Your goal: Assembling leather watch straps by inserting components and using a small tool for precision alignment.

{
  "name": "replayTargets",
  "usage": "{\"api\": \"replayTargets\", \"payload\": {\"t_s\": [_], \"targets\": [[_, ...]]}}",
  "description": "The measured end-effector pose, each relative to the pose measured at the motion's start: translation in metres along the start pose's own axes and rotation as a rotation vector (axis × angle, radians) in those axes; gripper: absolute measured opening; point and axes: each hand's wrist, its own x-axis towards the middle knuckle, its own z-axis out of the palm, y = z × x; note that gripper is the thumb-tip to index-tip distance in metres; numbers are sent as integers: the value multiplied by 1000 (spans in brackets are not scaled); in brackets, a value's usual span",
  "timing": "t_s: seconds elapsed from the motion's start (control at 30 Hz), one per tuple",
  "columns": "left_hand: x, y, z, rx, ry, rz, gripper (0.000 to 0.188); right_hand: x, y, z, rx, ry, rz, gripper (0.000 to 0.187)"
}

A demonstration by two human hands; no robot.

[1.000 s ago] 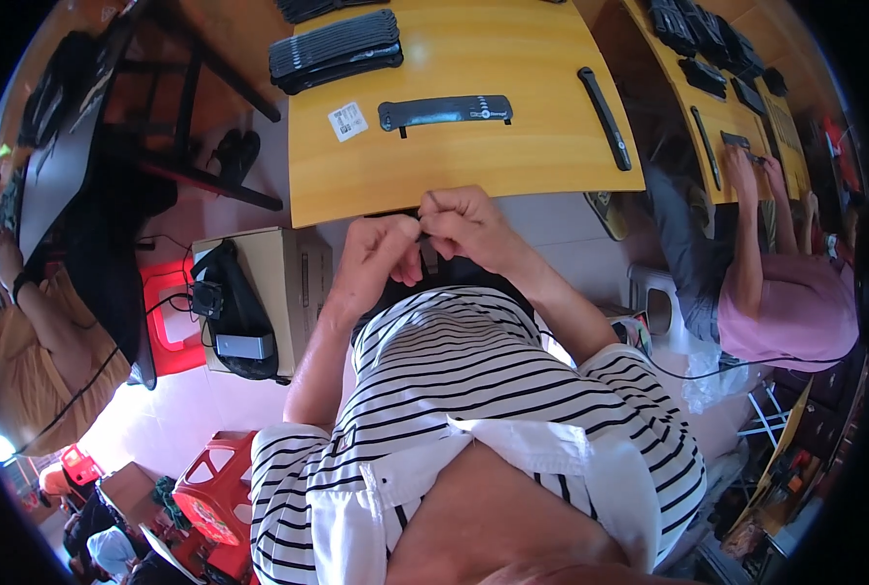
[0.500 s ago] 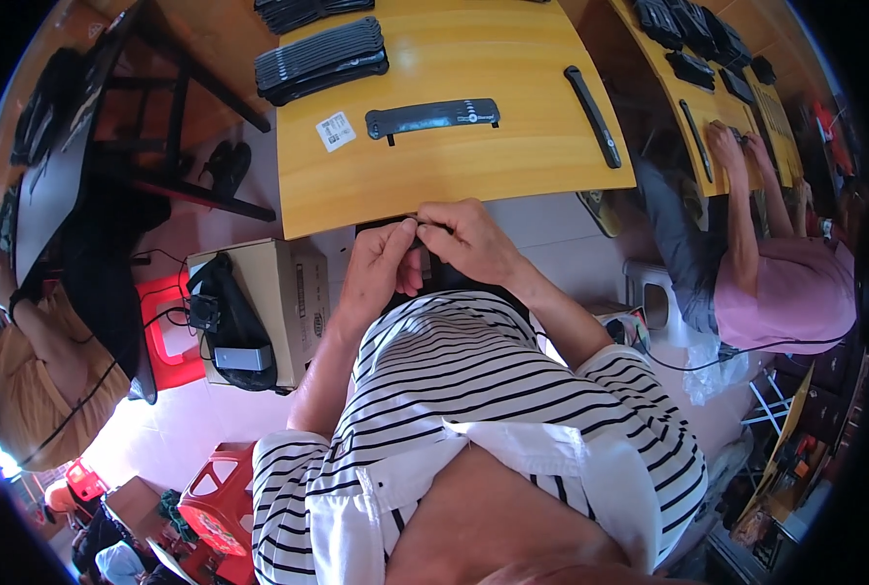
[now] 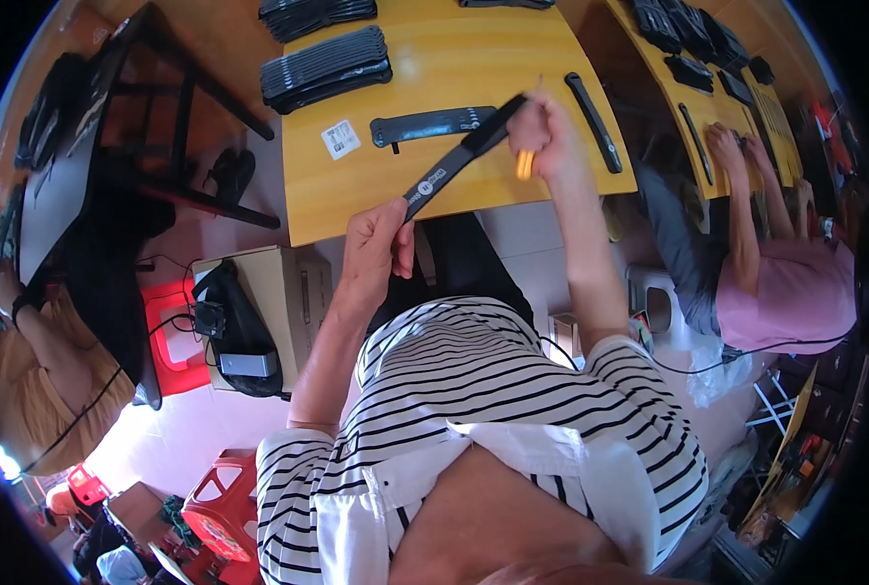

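A black strap [image 3: 444,170] with white print stretches slantwise over the front of the yellow table. My left hand [image 3: 376,251] is closed on its near end, just off the table edge. At the strap's far end is my right hand [image 3: 543,136], closed around a small tool with an orange handle [image 3: 525,164]; a thin tip sticks out above the fist. The hand is blurred, so whether it also grips the strap is unclear. Behind the strap lies a flat dark printed band [image 3: 420,128], partly covered by it.
On the yellow table [image 3: 327,210] are a white label [image 3: 339,139], stacked black straps [image 3: 325,66] and a single strap [image 3: 593,122]. A cardboard box [image 3: 303,292] stands left of my legs. A co-worker in pink [image 3: 785,292] works at the right table.
My hands were together at the table edge; my right hand has moved up and right, over the table. The strap now shows stretched between them, and the orange-handled tool has come into view.
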Motion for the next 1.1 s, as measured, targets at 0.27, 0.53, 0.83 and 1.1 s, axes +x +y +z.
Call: {"api": "replayTargets", "payload": {"t_s": [0.27,0.53,0.83,1.1], "targets": [[-11,-3,-2,-78,46,135,41,73,-126,7,74,92,-379,21],[-31,9,-22,-156,106,279,41,136,-265,-43,77,-82,-652,17],[1,-33,-59,-93,553,84,36,4,-130,52,-837,45,-853,30],[8,-59,-89,179,420,-323,71,-33,-63,19,-1744,292,-1123,25]]}}
